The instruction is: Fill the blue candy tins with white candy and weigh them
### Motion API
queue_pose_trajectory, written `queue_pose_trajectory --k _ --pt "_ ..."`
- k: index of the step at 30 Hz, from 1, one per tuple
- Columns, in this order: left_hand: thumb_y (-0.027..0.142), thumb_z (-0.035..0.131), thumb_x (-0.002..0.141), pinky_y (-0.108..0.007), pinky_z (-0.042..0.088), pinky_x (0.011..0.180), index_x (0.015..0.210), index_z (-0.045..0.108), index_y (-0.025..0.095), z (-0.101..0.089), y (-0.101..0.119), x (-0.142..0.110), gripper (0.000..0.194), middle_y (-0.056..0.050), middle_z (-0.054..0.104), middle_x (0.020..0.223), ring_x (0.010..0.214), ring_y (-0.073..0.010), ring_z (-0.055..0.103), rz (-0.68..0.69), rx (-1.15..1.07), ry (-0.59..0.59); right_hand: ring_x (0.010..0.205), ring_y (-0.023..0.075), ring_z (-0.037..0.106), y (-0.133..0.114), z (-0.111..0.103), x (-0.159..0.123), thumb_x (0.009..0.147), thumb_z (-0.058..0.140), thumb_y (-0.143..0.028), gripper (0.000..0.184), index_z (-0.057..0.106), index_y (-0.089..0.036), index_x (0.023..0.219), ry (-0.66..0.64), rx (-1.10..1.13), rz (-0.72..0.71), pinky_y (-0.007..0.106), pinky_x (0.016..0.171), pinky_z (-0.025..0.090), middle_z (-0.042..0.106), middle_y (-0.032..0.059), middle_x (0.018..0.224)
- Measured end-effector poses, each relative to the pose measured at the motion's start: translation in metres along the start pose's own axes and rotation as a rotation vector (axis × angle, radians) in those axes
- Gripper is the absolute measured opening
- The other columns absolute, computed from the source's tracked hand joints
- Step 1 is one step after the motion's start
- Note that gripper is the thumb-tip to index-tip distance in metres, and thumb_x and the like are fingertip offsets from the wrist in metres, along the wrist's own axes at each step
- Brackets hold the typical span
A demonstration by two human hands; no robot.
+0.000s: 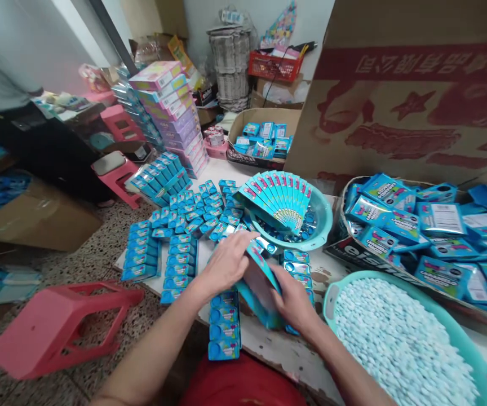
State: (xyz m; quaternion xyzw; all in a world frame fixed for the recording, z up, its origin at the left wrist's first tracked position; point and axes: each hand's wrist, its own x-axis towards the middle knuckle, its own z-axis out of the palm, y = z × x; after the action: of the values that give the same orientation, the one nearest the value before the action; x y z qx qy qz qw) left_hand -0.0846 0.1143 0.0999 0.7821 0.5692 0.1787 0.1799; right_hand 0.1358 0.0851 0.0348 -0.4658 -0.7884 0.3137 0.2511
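Note:
A blue cardboard box (256,299), tilted and smeared by motion, is between my two hands above the table's front edge. My left hand (227,256) is closed on its upper left edge, and my right hand (293,298) grips the right side. Its pale inside face partly shows. Small blue candy packs (224,327) stand in a row just below my left hand. More packs (297,268) line up beyond my right hand. Behind the hands, a fan of flat printed blue cartons (277,197) rests on a turquoise basin (326,217) with small dark blue pieces inside.
At right are a basin of pale blue candies (395,338) and a carton of blue packets (408,220). A big cardboard box (395,129) stands behind. Stacked boxes (180,124) rise at back left. A red stool (57,327) and another person (19,113) are left.

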Motion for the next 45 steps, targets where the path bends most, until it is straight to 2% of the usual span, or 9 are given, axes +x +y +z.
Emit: queue_pose_trajectory --k 2,5,10,15,21,24,27,30,45 --pt "0.036 0.054 0.080 -0.037 0.040 0.099 0.136 0.039 0.025 0.012 -0.014 -0.007 0.059 -0.007 0.050 0.134 0.123 -0.0233 0.046 -0.160 -0.076 -0.124 0.091 0.0259 0.064 0.016 0.012 -0.033 0.089 0.036 -0.039 0.040 0.059 -0.018 0.114 0.136 0.034 0.252 0.038 0.078 0.051 0.068 0.0109 0.103" --pt "0.057 0.058 0.074 -0.044 0.041 0.095 0.139 0.031 0.017 0.037 -0.042 -0.015 0.081 -0.018 0.047 0.134 0.120 -0.0328 0.048 -0.685 0.005 -0.099 0.078 0.0281 0.062 0.047 0.020 -0.062 0.085 0.037 -0.050 0.045 0.061 -0.015 0.099 0.293 -0.002 0.511 0.040 0.071 0.050 0.068 0.0131 0.088" --pt "0.059 0.056 0.073 -0.042 0.044 0.086 0.142 0.022 0.012 0.091 -0.051 -0.009 0.089 -0.021 0.055 0.123 0.109 -0.0347 0.057 -0.959 0.099 -0.121 0.080 0.0316 0.055 0.081 0.026 -0.066 0.081 0.035 -0.049 0.048 0.061 -0.010 0.094 0.372 -0.204 0.503 0.046 0.075 0.047 0.061 0.0159 0.081" --pt "0.044 0.062 0.072 -0.040 0.044 0.085 0.140 0.024 0.017 0.101 -0.063 -0.009 0.082 -0.019 0.056 0.121 0.109 -0.0324 0.056 -0.871 0.141 -0.109 0.085 0.0337 0.053 0.079 0.030 -0.064 0.082 0.032 -0.035 0.048 0.059 -0.003 0.105 0.385 -0.405 0.394 0.048 0.076 0.045 0.059 0.0197 0.085" --pt "0.038 0.061 0.074 -0.039 0.040 0.094 0.138 0.026 0.017 0.090 -0.083 -0.025 0.076 -0.017 0.050 0.128 0.124 -0.0305 0.044 -0.733 0.192 -0.074 0.104 0.0334 0.050 0.030 0.021 -0.030 0.089 0.040 -0.034 0.043 0.054 -0.008 0.120 0.489 -0.525 0.123 0.048 0.087 0.042 0.057 0.0214 0.113" --pt "0.035 0.063 0.073 -0.039 0.038 0.096 0.139 0.024 0.016 0.090 -0.087 -0.024 0.079 -0.018 0.049 0.129 0.126 -0.0314 0.042 -0.750 0.162 -0.112 0.101 0.0254 0.054 0.010 0.037 0.021 0.089 0.043 -0.027 0.034 0.054 -0.016 0.119 0.233 -0.426 0.055 0.037 0.085 0.045 0.061 0.0133 0.110" --pt "0.033 0.064 0.072 -0.039 0.039 0.095 0.138 0.027 0.015 0.087 -0.090 -0.022 0.079 -0.019 0.050 0.127 0.122 -0.0321 0.045 -0.735 0.149 -0.140 0.098 0.0240 0.057 -0.001 0.059 0.072 0.086 0.050 -0.021 0.030 0.055 -0.015 0.115 -0.082 -0.577 0.217 0.033 0.077 0.046 0.061 0.0129 0.108" --pt "0.034 0.064 0.071 -0.039 0.041 0.091 0.138 0.029 0.017 0.081 -0.095 -0.024 0.077 -0.017 0.052 0.125 0.117 -0.0316 0.050 -0.724 0.146 -0.105 0.095 0.0270 0.058 -0.003 0.076 0.098 0.087 0.048 -0.015 0.020 0.058 -0.011 0.103 -0.159 -0.678 0.299 0.036 0.073 0.045 0.060 0.0162 0.100" --pt "0.034 0.067 0.069 -0.042 0.040 0.100 0.132 0.036 0.015 0.056 -0.103 -0.050 0.073 -0.014 0.052 0.126 0.119 -0.0285 0.048 -0.462 0.021 0.130 0.109 0.0304 0.048 0.004 0.085 0.083 0.089 0.039 -0.009 0.025 0.059 -0.017 0.103 -0.182 -0.689 0.145 0.040 0.081 0.040 0.052 0.0176 0.123"
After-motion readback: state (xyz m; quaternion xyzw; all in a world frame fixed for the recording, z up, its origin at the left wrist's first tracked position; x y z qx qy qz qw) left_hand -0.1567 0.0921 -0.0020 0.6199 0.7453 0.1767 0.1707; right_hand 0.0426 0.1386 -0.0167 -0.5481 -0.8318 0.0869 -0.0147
